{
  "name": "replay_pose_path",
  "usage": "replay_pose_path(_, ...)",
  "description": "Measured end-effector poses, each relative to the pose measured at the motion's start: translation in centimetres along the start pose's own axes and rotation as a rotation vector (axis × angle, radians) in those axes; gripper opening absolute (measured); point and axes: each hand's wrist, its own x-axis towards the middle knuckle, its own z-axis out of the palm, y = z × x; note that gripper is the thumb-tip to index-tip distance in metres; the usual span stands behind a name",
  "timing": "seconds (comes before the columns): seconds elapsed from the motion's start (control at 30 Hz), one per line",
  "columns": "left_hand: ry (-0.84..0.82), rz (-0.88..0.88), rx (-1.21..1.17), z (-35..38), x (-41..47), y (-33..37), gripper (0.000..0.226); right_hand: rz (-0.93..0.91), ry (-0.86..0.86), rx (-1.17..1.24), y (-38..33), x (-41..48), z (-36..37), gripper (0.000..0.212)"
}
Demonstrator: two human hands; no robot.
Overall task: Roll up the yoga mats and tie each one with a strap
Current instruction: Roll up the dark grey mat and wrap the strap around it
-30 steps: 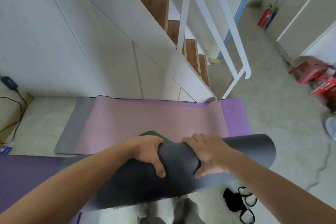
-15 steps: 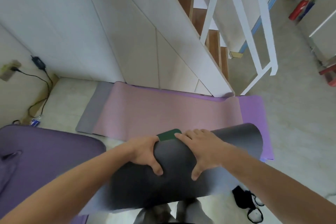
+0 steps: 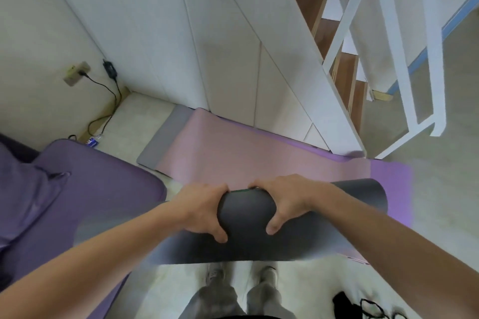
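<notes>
**Grey roll** [image 3: 245,217]: dark mat, rolled, held crosswise in the air before the body, above the shoes [image 3: 215,270]. Its left end is blurred.

**Left hand** [image 3: 203,211], **right hand** [image 3: 289,202]: both curled round the roll's middle, close together, thumbs on the near side, fingers over the far side.

**Green sliver** [image 3: 242,190]: shows at the roll's top edge between the hands. Probably the strap, but too little shows to be sure.

**Step, as judged:** securing the roll for tying. One hand should clamp so the coil cannot loosen while the other leads the strap round the middle. Square the ends first.

**Surroundings:**
- Pink mat [image 3: 246,150] lies flat on the floor [image 3: 427,189], not yet rolled, over a grey mat [image 3: 166,134] and a purple mat [image 3: 388,184], against the stairs [image 3: 344,72].
- Purple pad [image 3: 98,189] at left.
- Cable [image 3: 103,101] by the wall.
- Black items [image 3: 344,303] near the feet are a likely trip hazard.
</notes>
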Motion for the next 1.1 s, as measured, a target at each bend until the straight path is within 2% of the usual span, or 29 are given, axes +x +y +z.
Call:
replay_pose_path(0.07,-0.085,-0.039,-0.177,-0.4,0.1,-0.2,0.077,-0.071,0.129,-0.29,-0.4,0.1,1.5,0.117)
replay_pose_path(0.1,-0.132,-0.047,-0.291,-0.6,0.0,-0.4,0.075,-0.1,0.173,-0.366,-0.6,0.2,2.0,0.116)
replay_pose_path(0.17,-0.2,-0.044,-0.45,-0.8,-0.3,-0.4,0.073,-0.126,0.171,-0.331,-0.5,0.4,1.6,0.103)
replay_pose_path(0.2,-0.205,-0.035,-0.457,-0.9,-0.6,-0.3,0.076,-0.13,0.128,-0.262,-0.5,0.4,0.9,0.095)
replay_pose_path(0.23,-0.188,-0.017,-0.392,-0.9,-1.0,-0.1,0.084,-0.11,0.059,-0.168,-0.4,0.5,0.2,0.089)
replay_pose_path(0.33,-0.061,0.044,0.013,-0.1,-1.9,0.7,0.11,-0.031,-0.154,0.165,0.1,0.8,-1.3,0.073)
replay_pose_path(0.4,0.002,0.034,0.073,0.5,-1.9,0.8,0.1,-0.017,-0.208,0.26,0.1,1.0,-1.3,0.076)
replay_pose_path(0.43,0.001,0.016,0.05,0.5,-1.6,0.5,0.094,-0.022,-0.206,0.256,-0.1,0.9,-1.2,0.086)
replay_pose_path(0.47,-0.02,-0.001,0.004,0.4,-1.4,0.2,0.09,-0.03,-0.18,0.192,-0.4,0.7,-1.1,0.099)
replay_pose_path(0.53,-0.104,-0.024,-0.202,0.0,-0.7,-0.6,0.085,-0.061,-0.055,-0.126,-1.1,0.3,-0.2,0.122)
replay_pose_path(0.6,-0.201,-0.002,-0.485,-0.9,-0.1,-0.8,0.074,-0.125,0.108,-0.384,-1.7,0.2,0.5,0.123)
replay_pose_path(0.67,-0.241,0.018,-0.599,-1.6,0.2,-0.9,0.071,-0.136,0.124,-0.378,-1.4,0.4,-0.5,0.108)
replay_pose_path(0.73,-0.232,0.051,-0.521,-2.2,0.1,-0.7,0.088,-0.104,0.034,-0.231,-0.9,0.6,-2.0,0.093)
replay_pose_path(0.83,-0.092,0.063,-0.06,-2.1,-0.7,0.1,0.118,-0.013,-0.168,0.132,-0.4,1.0,-3.6,0.079)
replay_pose_path(0.9,0.025,0.07,0.082,-1.7,-1.0,0.3,0.107,-0.007,-0.21,0.218,-0.7,1.2,-3.8,0.081)
replay_pose_path(0.97,0.067,0.047,0.045,-1.8,-0.7,-0.4,0.09,-0.03,-0.132,0.111,-1.4,1.0,-3.6,0.102)
replay_pose_path(1.03,0.012,0.0,-0.107,-2.2,-0.2,-1.6,0.087,-0.072,0.051,-0.224,-2.3,0.9,-2.2,0.127)
replay_pose_path(1.1,-0.071,-0.01,-0.347,-2.8,0.1,-2.5,0.083,-0.135,0.25,-0.535,-3.1,1.3,-0.5,0.129)
